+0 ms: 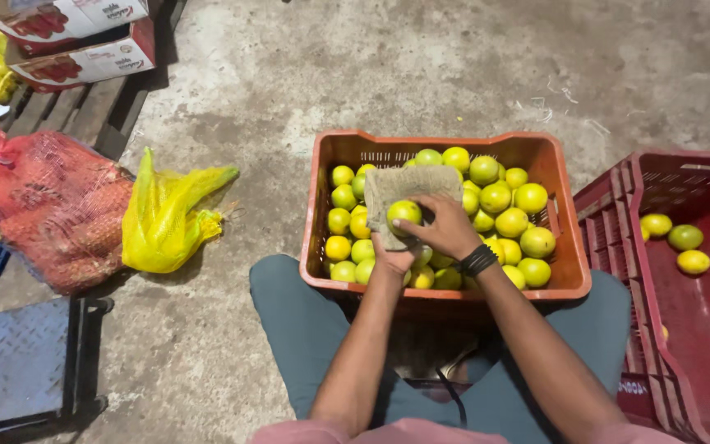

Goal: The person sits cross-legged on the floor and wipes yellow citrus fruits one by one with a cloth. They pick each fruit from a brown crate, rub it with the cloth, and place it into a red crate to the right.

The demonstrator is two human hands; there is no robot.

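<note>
An orange plastic crate (pixel 564 247) sits between my knees, filled with several yellow-green citrus fruits (pixel 513 220). My left hand (pixel 393 259) holds a grey-green cloth (pixel 408 185) from underneath, above the crate's left half. One citrus fruit (pixel 403 213) rests on the cloth. My right hand (pixel 444 226) grips that fruit against the cloth from the right; a black band is on its wrist.
A dark red crate (pixel 704 329) at the right holds three fruits (pixel 678 238). On the concrete floor at the left lie a yellow mesh bag (pixel 166 218) and a red mesh sack (pixel 51 205). Cardboard boxes (pixel 84 41) sit on a pallet at top left.
</note>
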